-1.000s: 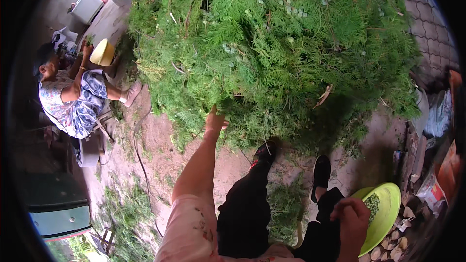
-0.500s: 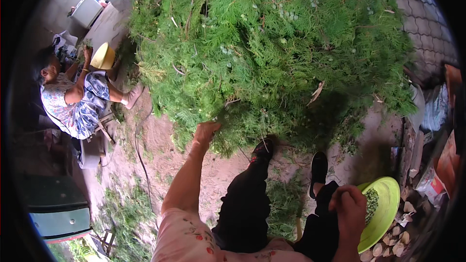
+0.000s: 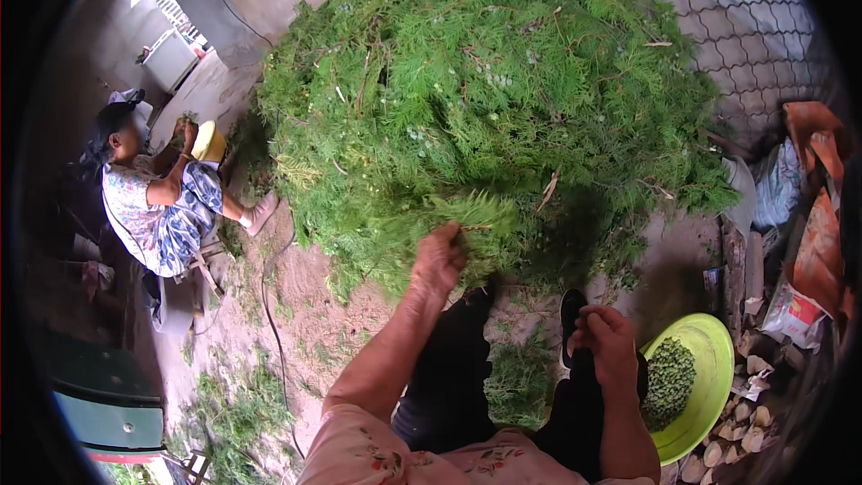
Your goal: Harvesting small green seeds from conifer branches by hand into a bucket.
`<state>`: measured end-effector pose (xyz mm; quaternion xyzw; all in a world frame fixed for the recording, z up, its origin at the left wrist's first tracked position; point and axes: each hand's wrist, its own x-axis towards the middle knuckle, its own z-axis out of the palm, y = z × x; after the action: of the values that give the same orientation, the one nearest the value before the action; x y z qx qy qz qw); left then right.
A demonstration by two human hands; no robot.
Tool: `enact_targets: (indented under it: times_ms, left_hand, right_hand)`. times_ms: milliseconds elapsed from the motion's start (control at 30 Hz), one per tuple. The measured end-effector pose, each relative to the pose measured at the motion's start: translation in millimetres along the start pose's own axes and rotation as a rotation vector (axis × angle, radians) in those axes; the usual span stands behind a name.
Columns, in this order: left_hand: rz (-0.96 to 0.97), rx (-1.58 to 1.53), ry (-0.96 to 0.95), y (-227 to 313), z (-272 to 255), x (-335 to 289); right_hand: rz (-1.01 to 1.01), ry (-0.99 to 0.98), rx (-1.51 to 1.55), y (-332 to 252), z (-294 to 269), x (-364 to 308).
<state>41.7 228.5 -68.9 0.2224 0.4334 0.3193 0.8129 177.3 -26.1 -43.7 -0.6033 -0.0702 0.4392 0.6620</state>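
My left hand (image 3: 440,260) is closed on the stem of a feathery green conifer sprig (image 3: 480,214), held above the near edge of a large pile of cut conifer branches (image 3: 503,99). Its tip points right and is partly blurred. Over my right thigh, my right hand (image 3: 605,341) has its fingers curled together; whether anything small is in them cannot be seen. Just right of that hand, a yellow-green basin (image 3: 716,386) tilts beside my leg. Many small green cones (image 3: 669,382) lie in it.
At the left a person (image 3: 157,193) sits on a low seat, hands raised near a yellow bucket (image 3: 208,142). A dark cable (image 3: 268,305) crosses the floor. Cut wood (image 3: 741,431) and bags (image 3: 777,189) line the right side. Loose greenery (image 3: 229,404) lies at lower left.
My left hand has come right and back from the pile, with the sprig now plainly in it. My right hand has shifted up and left, away from the basin. The view has shifted.
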Motion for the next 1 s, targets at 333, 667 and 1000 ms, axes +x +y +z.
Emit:
enact_targets:
  times_ms: [333, 667, 1000]
  left_hand:
    - [-0.120, -0.254, -0.060, -30, 90, -78]
    - [-0.027, -0.124, -0.357, -77, 130, -134]
    - [0.406, 0.363, -0.737, -107, 145, -159]
  right_hand:
    - [-0.087, -0.106, -0.163, 8, 13, 6]
    - [-0.491, -0.428, -0.098, 25, 12, 70]
    - [-0.884, -1.079, 0.752, -13, 38, 134]
